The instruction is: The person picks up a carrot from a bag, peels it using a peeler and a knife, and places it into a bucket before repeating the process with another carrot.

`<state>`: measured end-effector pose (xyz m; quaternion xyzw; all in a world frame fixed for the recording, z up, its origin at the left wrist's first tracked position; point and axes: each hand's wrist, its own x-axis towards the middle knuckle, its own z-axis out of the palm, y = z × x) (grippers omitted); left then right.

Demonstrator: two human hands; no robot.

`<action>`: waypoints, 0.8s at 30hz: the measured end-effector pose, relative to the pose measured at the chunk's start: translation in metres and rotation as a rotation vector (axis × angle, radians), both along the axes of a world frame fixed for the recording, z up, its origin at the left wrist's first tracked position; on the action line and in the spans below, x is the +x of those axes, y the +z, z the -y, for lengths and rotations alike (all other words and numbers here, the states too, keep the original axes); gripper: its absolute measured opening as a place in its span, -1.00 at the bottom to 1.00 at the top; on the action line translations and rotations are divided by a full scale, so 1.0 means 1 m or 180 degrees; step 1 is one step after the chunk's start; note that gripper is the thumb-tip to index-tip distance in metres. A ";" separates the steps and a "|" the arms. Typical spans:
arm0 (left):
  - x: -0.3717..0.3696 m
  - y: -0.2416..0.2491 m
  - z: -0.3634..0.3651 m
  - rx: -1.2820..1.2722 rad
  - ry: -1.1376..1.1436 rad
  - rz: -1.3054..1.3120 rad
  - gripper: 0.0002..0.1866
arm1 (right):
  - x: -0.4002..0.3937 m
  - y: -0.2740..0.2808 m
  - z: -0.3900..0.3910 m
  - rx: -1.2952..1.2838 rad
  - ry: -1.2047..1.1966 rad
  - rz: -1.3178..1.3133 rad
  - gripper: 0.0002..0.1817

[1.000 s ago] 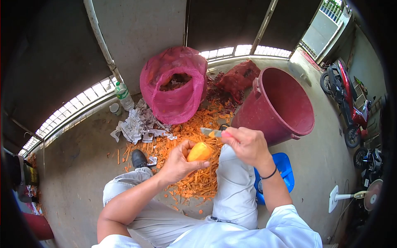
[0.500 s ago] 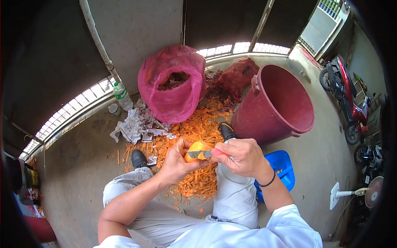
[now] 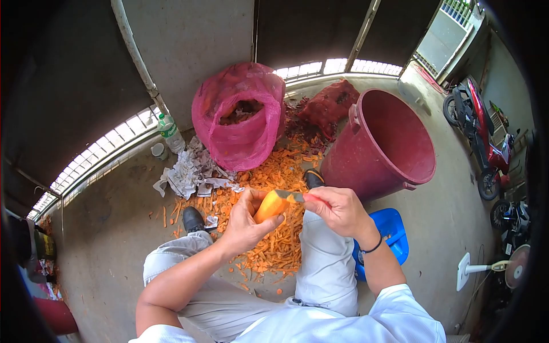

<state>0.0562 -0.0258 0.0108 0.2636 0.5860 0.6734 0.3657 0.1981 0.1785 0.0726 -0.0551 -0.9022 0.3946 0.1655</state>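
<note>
My left hand [image 3: 249, 222] is wrapped round a thick, peeled orange carrot [image 3: 269, 207], its far end tilted up to the right. In my right hand [image 3: 342, 210] is a knife [image 3: 282, 194] by its pinkish-red handle. The grey blade touches the upper end of the carrot, and a small orange piece sits against the blade near the handle. Below both hands, a heap of carrot peelings [image 3: 274, 251] covers the floor between my feet.
A pink mesh sack [image 3: 243, 150] and a red mesh sack [image 3: 329, 108] stand ahead. To the right are a large maroon bin [image 3: 357, 154] and a blue basket [image 3: 394, 228]. Crumpled paper [image 3: 191, 171], a plastic bottle [image 3: 170, 132] and a cup [image 3: 159, 151] lie to the left.
The carrot has tipped more upright in my left hand. The knife has moved slightly up and right to the carrot's upper end, with a small piece now at the blade.
</note>
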 end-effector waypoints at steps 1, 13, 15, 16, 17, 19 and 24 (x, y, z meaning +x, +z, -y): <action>0.001 -0.002 0.001 -0.0008 -0.0010 -0.0005 -0.37 | 0.001 -0.001 0.002 0.0137 0.0137 -0.0067 -0.70; 0.013 0.004 0.004 0.0556 0.0261 -0.0353 -0.36 | -0.001 0.011 0.020 0.0815 0.0239 -0.0485 -0.72; 0.014 0.003 0.004 0.0731 0.0368 -0.0100 -0.38 | -0.001 0.013 0.021 0.0804 0.0222 -0.0512 -0.72; 0.014 0.001 0.004 0.0722 0.0352 -0.0103 -0.38 | -0.002 0.013 0.021 0.0820 0.0235 -0.0505 -0.73; 0.013 0.000 0.004 0.0769 0.0374 -0.0223 -0.38 | -0.002 0.014 0.021 0.0839 0.0249 -0.0499 -0.73; 0.013 -0.004 0.004 0.0808 0.0395 -0.0341 -0.39 | -0.001 0.018 0.020 0.0807 0.0252 -0.0434 -0.74; 0.007 -0.002 0.009 0.1181 0.0385 -0.1674 -0.38 | 0.000 0.005 0.004 0.0790 -0.0015 -0.0413 -0.73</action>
